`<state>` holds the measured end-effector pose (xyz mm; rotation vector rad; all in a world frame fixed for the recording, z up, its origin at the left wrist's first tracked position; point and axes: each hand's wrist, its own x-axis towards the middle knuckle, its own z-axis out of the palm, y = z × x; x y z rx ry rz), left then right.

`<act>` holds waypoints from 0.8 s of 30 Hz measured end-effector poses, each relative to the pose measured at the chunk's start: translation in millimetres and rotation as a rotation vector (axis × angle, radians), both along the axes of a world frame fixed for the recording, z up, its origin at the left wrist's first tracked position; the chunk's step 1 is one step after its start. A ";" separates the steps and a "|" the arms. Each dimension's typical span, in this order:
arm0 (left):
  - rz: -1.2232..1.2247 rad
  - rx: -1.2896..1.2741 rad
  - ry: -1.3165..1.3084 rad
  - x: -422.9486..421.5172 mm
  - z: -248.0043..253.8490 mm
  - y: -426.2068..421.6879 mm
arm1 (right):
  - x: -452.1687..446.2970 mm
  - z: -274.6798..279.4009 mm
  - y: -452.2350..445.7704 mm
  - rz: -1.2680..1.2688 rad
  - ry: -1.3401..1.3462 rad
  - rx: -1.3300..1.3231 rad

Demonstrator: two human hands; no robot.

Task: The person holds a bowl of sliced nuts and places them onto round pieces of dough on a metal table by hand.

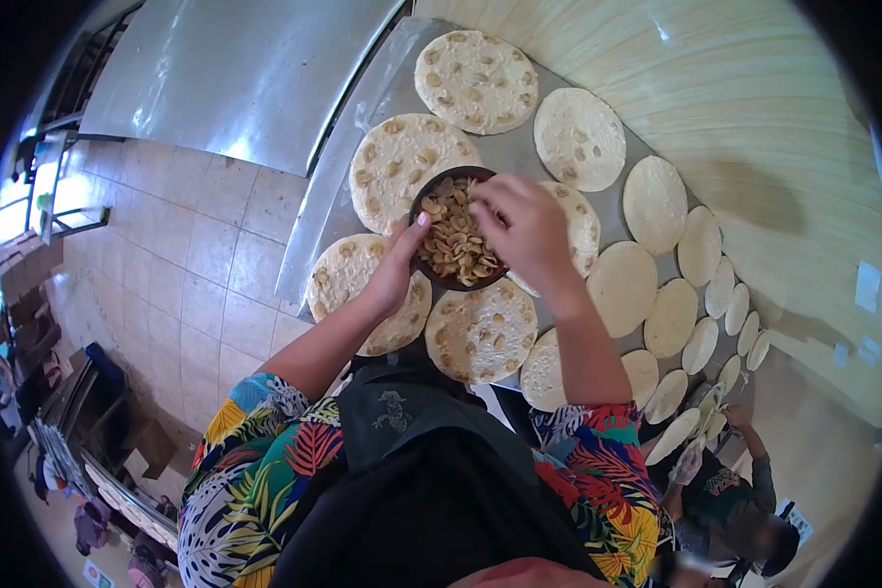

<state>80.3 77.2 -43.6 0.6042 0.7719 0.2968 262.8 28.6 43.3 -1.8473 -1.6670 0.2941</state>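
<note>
A dark round bowl point(458, 282) full of flat tan pieces, like sliced nuts or seeds, is held over the metal table. My left hand point(398, 263) grips its left rim with the thumb on top. Above the bowl's right side is my right hand point(527, 230), its fingers bent together; what they hold, if anything, is too small to make out. Around the bowl lie large round flatbreads with a white topping and brown pieces, such as one at the top point(476, 82), one at the left point(414, 162) and one below point(481, 331).
Many plainer round flatbreads point(655, 204) cover the metal table point(328, 211) toward the right, beside a wood-patterned wall point(735, 88). Another metal surface point(235, 73) stands at the upper left, above a tiled floor point(186, 255). A co-worker point(720, 490) handles flatbreads at the lower right.
</note>
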 end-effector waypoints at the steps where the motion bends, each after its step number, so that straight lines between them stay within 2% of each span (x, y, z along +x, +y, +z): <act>1: 0.001 0.015 -0.027 1.8 7.5 -1.6 | -9.1 0.8 -0.4 -0.002 -0.010 0.008; 11: 0.022 0.108 -0.046 7.1 13.2 -8.7 | -35.5 -13.9 0.2 0.043 -0.076 -0.085; 14: 0.041 0.089 -0.046 5.8 17.8 -9.1 | -35.4 -12.6 -2.6 -0.013 -0.002 -0.086; 16: 0.052 0.052 -0.056 4.7 17.6 -8.7 | -31.3 -9.9 -3.4 -0.046 0.162 -0.037; 17: 0.052 0.050 -0.053 4.6 16.5 -8.3 | -29.4 -10.1 -4.8 -0.041 0.159 -0.041; 19: 0.056 0.045 -0.054 4.2 11.3 -6.9 | -25.4 -11.0 -7.6 -0.110 0.532 -0.086; 20: 0.050 0.046 -0.038 3.3 5.8 -6.8 | -23.8 -9.7 -8.4 -0.107 0.528 -0.090; 22: 0.043 0.045 -0.025 1.2 4.2 -5.5 | -21.1 -6.5 -10.6 -0.270 1.028 -0.240; 24: 0.016 0.029 -0.034 0.7 5.0 -5.2 | -14.3 -10.6 -12.5 -0.252 1.047 -0.236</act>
